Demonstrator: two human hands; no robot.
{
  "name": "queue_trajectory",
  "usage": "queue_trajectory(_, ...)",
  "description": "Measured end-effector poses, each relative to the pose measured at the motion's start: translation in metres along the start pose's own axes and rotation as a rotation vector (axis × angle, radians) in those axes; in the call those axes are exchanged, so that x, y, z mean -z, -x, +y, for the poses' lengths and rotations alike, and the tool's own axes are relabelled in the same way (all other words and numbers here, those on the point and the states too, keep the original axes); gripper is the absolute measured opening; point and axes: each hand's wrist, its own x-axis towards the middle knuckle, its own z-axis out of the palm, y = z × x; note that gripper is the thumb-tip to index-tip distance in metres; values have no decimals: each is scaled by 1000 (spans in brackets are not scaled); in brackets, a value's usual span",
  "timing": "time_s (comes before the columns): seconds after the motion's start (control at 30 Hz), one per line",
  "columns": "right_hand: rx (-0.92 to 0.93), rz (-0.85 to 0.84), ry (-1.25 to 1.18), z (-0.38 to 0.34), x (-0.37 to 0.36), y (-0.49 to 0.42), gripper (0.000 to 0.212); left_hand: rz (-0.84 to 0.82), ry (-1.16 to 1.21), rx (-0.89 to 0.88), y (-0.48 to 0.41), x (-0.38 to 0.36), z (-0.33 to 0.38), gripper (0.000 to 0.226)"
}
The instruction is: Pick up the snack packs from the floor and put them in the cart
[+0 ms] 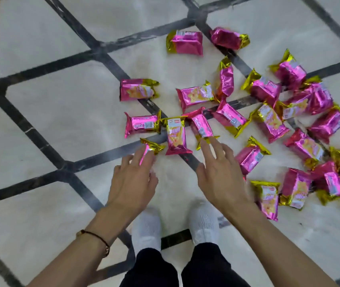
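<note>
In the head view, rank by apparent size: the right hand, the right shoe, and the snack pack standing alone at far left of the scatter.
1. right hand, largest, though nearest the camera, which inflates it.
2. right shoe, partly hidden by the trouser leg, so its rank is unsure.
3. leftmost snack pack, smallest.

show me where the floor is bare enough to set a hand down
Bare pale marble floor spreads left of the shiny pink and gold snack packs, and between the left hand, right hand and white shoes. The right side is crowded with overlapping packs.
</note>
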Motion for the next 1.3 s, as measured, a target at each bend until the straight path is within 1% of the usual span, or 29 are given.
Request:
queue_trajectory(0.13, -4, 80, 2, 30, -67, -66, 65, 82, -39, 6, -42, -82, -29, 66)
queue_trajectory(0.2, 20, 121, 28, 38, -87, -95, 67, 110, -80, 9, -61, -108, -39, 69)
queue_trajectory(0.27, 55, 132, 73, 43, -102, -119, 66, 107, -154, -13, -76, -125, -43, 68)
queue_trajectory(0.3, 65, 139, 87, 44, -108, -129, 64, 109, -181, -14, -81, -131, -45, 67)
queue_trajectory(0.4, 63, 181, 76, 45, -119, -148, 62, 137, -155, 55, -89, -138, -45, 73)
queue_trajectory(0.5, 53, 177, 104, 48, -121, -158, 64, 95, -176, 72, -89, -141, -44, 73)
queue_trajectory(0.63, 40, 143, 121, 52, -123, -161, 68, 49, -183, 115, -88, -146, -45, 80)
queue_trajectory(0.7, 20, 145, 122, 49, -120, -157, 68, 71, -164, 118, -85, -144, -45, 78)
queue_trajectory(0.77, 8, 168, 125, 45, -113, -148, 66, 109, -136, 107, -80, -138, -44, 71)
queue_trajectory(0.9, -14, 176, 158, 35, -87, -117, 66, 183, -101, 110, -61, -110, -39, 57)
queue_trajectory(1.03, -27, 192, 144, 16, -36, -75, 63, 216, -48, 142, -34, -51, -28, 57)
queue_trajectory(1.17, -21, 188, 150, -9, 37, -30, 61, 247, -50, 148, 1, 29, -10, 57)
queue_trajectory(1.3, 6, 201, 139, -41, 130, 7, 58, 287, -41, 158, 38, 122, 13, 57)
